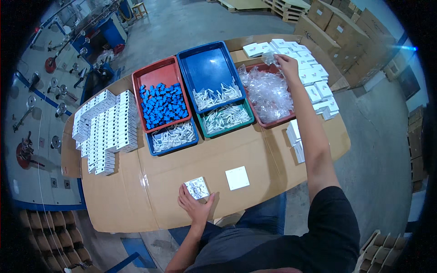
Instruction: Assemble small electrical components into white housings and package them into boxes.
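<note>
At the near middle of the cardboard-covered table, my left hand (194, 204) grips the side of a square white casing (197, 188), fingers along its left edge and thumb at the lower right corner. Its upper face shows grey and white inner parts. A flat white square plate (237, 178) lies to its right, touched by neither hand. My right arm reaches far out to the right, where my right hand (287, 65) pinches a clear plastic bag (269, 58). Below that hand stands a red tray (278, 122) heaped with clear plastic bags (267, 93).
Stacked white boxes (111, 123) stand at left, with white packs (314, 75) at far right. A red tray (157, 70) holds blue pieces (164, 104). A blue tray (207, 59) and a green tray (251, 122) hold small white pieces. Cartons (339, 34) stand beyond the table.
</note>
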Available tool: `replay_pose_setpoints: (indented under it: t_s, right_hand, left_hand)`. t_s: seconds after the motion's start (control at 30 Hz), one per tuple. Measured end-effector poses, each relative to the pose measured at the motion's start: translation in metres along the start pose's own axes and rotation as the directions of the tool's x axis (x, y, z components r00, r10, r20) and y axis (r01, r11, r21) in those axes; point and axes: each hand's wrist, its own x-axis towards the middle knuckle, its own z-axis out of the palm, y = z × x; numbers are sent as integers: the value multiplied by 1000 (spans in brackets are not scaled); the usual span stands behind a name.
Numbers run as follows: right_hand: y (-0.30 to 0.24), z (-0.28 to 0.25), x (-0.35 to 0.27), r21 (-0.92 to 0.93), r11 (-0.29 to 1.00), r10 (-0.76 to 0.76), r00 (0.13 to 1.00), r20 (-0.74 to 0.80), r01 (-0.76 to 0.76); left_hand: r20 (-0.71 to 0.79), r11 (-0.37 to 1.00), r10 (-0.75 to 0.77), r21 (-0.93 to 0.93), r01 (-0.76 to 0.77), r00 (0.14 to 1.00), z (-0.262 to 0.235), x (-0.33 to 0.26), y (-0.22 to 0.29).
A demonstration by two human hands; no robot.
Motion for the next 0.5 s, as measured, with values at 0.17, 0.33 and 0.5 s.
replay_pose_setpoints:
  t_s: [0.17, 0.33, 0.5]
  right_hand:
    - [-116, -23, -146, 311, 946, 49, 990, 132, -88]
    - [-171, -32, -270, 529, 848, -52, 992, 118, -19]
    - [-188, -25, -341, 581, 812, -68, 981, 181, -51]
  left_hand:
    - [-127, 987, 41, -152, -60, 991, 7, -9, -22]
    - [3, 791, 83, -609, -64, 997, -18, 4, 29]
    - [128, 234, 391, -972, 36, 911, -106, 47, 158]
